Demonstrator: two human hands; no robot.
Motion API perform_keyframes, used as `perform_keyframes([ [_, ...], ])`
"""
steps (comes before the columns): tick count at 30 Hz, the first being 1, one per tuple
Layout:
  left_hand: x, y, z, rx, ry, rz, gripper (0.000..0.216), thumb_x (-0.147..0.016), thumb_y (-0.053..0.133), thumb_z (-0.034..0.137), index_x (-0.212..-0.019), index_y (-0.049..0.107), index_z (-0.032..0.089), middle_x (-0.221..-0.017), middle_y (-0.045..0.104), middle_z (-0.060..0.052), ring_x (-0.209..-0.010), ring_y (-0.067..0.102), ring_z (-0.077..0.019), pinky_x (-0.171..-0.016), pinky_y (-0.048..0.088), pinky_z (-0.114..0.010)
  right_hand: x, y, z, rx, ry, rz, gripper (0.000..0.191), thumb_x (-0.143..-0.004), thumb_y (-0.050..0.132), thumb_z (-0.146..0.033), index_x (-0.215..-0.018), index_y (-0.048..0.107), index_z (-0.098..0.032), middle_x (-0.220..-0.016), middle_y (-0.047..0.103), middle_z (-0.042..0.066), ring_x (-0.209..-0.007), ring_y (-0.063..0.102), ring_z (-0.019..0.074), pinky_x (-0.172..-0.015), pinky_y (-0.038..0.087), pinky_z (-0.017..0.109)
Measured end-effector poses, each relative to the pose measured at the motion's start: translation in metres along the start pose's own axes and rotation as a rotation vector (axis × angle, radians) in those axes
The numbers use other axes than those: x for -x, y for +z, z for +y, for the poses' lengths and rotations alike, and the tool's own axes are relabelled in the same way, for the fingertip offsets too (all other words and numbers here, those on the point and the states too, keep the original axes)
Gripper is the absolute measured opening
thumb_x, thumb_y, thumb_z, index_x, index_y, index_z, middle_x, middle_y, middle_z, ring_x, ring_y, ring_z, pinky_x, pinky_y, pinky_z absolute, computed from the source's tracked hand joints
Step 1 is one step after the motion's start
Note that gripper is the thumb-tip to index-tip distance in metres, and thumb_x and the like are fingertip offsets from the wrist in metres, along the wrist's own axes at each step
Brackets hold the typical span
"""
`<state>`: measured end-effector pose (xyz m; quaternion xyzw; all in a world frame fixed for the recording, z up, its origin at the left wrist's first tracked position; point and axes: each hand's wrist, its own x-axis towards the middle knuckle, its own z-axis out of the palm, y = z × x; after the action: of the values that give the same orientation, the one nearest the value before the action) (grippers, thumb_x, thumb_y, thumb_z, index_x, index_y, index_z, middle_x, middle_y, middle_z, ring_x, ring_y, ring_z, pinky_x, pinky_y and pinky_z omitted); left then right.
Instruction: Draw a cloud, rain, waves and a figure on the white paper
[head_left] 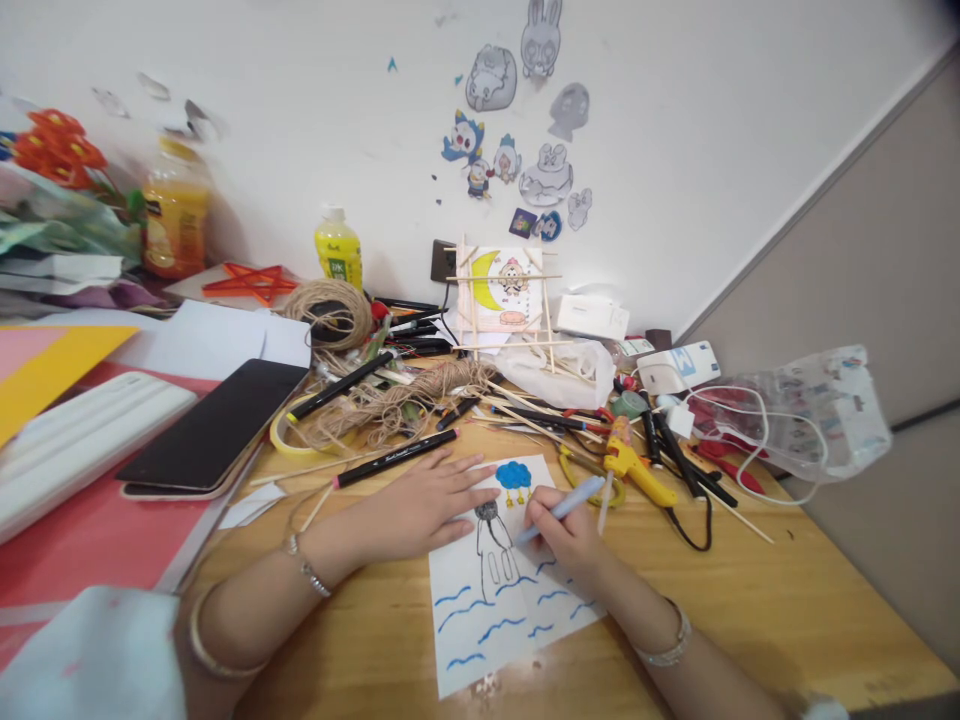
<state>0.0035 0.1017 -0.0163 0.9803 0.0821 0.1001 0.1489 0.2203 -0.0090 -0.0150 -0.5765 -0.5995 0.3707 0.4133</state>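
A white sheet of paper (469, 675) lies on the wooden table, bearing a drawing of a blue cloud, a black-outlined figure and blue wave lines. My left hand (427, 503) rests flat with fingers spread, its fingertips over the paper's upper left part. In my right hand (566, 535) a light blue pen (577, 497) is gripped, its tip pointing down at the paper beside the figure. A black marker (397, 458) lies just beyond my left hand. Close to my right hand is a yellow glue gun (637, 468).
Jute twine (397, 405), thin sticks and markers clutter the table's back. A stick-framed picture (506, 290) leans at the wall near a yellow-labelled bottle (339, 250). On the left are a black tablet-like slab (217, 425) and a white case (90, 450); a plastic bag (817, 415) lies right.
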Motion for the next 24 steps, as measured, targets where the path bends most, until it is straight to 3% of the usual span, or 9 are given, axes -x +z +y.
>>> perform_keyframes([
  [6,0.0009,-0.0027,0.0007,-0.025,-0.004,0.006,0.046,-0.1,0.041,0.04,-0.144,0.037,0.029,-0.153,0.031,-0.005,-0.14,0.029,-0.0237,-0.116,0.013,-0.042,0.0021,-0.0016,-0.0009,-0.054,0.018,0.034,0.035,-0.086,0.048,-0.046,-0.062,0.05,-0.021,-0.049,0.048,-0.003,-0.043,0.042,0.0114,-0.043,0.033,0.023],
  [24,0.0028,-0.0029,0.0002,-0.015,-0.01,0.021,0.044,-0.1,0.044,0.038,-0.143,0.04,0.028,-0.153,0.031,-0.007,-0.141,0.027,-0.024,-0.116,0.013,-0.041,0.0029,0.0002,0.0013,-0.003,-0.01,-0.042,0.035,-0.087,0.047,-0.044,-0.06,0.047,-0.021,-0.05,0.046,-0.003,-0.046,0.042,0.0114,-0.044,0.033,0.023],
])
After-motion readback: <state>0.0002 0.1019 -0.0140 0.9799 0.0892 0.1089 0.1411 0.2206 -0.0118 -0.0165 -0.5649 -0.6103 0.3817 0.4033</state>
